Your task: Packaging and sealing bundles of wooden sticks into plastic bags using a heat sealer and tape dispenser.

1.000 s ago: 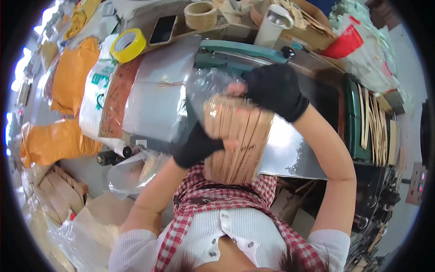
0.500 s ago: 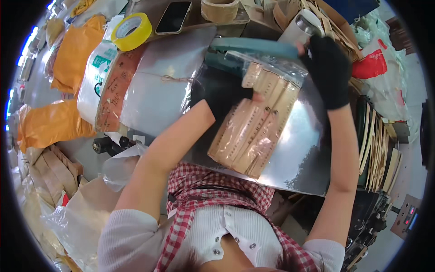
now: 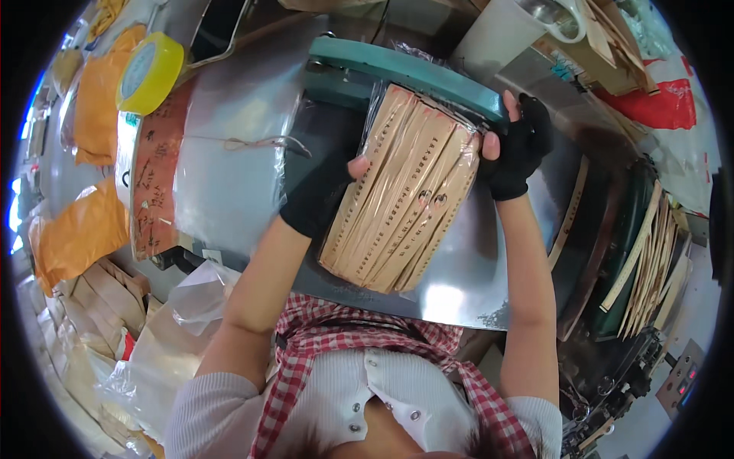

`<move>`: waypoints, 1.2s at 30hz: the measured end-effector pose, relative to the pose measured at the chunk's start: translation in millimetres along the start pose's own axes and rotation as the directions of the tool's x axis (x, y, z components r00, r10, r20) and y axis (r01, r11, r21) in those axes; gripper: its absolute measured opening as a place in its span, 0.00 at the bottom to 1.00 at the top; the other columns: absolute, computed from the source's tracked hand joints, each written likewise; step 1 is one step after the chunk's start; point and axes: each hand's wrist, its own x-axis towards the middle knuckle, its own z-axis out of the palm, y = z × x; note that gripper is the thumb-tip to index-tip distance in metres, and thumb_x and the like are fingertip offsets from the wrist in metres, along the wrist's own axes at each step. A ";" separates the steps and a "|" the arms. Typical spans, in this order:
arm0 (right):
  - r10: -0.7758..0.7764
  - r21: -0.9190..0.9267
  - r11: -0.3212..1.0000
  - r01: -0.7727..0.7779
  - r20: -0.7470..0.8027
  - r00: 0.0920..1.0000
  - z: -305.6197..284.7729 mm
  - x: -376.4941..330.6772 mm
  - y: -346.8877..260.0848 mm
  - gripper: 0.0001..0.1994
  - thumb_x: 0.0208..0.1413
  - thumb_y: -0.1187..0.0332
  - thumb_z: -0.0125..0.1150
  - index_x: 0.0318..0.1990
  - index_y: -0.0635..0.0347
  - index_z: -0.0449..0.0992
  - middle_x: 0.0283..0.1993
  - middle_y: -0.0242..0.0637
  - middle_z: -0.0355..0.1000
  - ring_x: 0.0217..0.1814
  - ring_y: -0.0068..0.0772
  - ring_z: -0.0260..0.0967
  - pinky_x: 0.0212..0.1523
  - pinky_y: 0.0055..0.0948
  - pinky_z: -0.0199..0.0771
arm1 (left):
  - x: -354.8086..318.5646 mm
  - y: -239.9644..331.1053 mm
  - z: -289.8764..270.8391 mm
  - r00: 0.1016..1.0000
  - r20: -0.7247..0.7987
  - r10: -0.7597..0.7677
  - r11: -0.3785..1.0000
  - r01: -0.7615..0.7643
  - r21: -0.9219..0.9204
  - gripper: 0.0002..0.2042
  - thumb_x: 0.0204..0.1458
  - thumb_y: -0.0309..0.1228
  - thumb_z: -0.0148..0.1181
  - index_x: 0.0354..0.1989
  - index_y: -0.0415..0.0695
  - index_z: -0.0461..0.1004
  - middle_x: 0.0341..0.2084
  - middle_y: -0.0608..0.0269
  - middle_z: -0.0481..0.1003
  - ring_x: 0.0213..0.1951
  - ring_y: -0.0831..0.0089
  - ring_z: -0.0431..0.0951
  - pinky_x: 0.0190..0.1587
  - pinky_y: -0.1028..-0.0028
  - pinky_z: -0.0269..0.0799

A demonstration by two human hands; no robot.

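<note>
A bundle of long tan paper packets (image 3: 401, 191) with printed lines, in a clear plastic bag, lies tilted in front of me. My left hand (image 3: 325, 187), in a black fingerless glove, grips its left side, thumb on top and the other fingers hidden. My right hand (image 3: 520, 149), gloved the same way, closes on the upper right edge of the bag, a fingertip close to the right end of a teal bar (image 3: 413, 73). This bar, which looks like the arm of a bag sealer, crosses just beyond the bundle's far end.
Stacked clear plastic bags (image 3: 229, 164) tied with string lie left. Yellow tape (image 3: 151, 73) and a phone (image 3: 218, 30) sit beyond them. A white mug (image 3: 501, 34) stands far right. Loose tan strips (image 3: 650, 260) stand in a bin at right. A metal worktop (image 3: 474, 260) lies under my hands.
My right hand has come down from the bar's right end to the bundle's edge. My left hand has shifted to the bundle's left side, and the bundle's far end now sits against the bar.
</note>
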 end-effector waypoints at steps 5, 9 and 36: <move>0.034 -0.023 0.999 -0.034 -0.011 0.999 3.4 -2.1 -0.4 0.26 0.60 0.51 0.47 0.54 0.65 0.73 0.61 0.43 0.53 0.60 0.40 0.58 0.62 0.35 0.57 | -3.2 5.7 8.3 1.000 0.017 0.007 0.997 -0.009 0.080 0.37 0.51 0.48 0.61 0.64 0.39 0.56 0.56 0.55 0.68 0.56 0.66 0.70 0.58 0.67 0.66; 0.099 0.063 0.994 -0.094 -0.075 0.992 12.9 -8.8 0.0 0.24 0.60 0.53 0.47 0.55 0.61 0.73 0.59 0.46 0.57 0.63 0.42 0.54 0.63 0.36 0.55 | 0.1 5.7 7.1 1.000 0.011 0.005 0.999 -0.006 0.053 0.36 0.52 0.48 0.60 0.64 0.39 0.57 0.55 0.54 0.69 0.54 0.66 0.72 0.57 0.67 0.68; 0.223 0.658 0.062 -0.751 0.724 0.653 5.4 -23.4 -295.8 0.10 0.47 0.67 0.66 0.33 0.58 0.71 0.37 0.31 0.71 0.38 0.26 0.70 0.42 0.28 0.71 | -340.2 50.1 -109.8 0.173 0.139 0.975 -0.220 0.660 0.719 0.29 0.39 0.45 0.70 0.47 0.40 0.72 0.38 0.55 0.75 0.45 0.62 0.75 0.43 0.64 0.72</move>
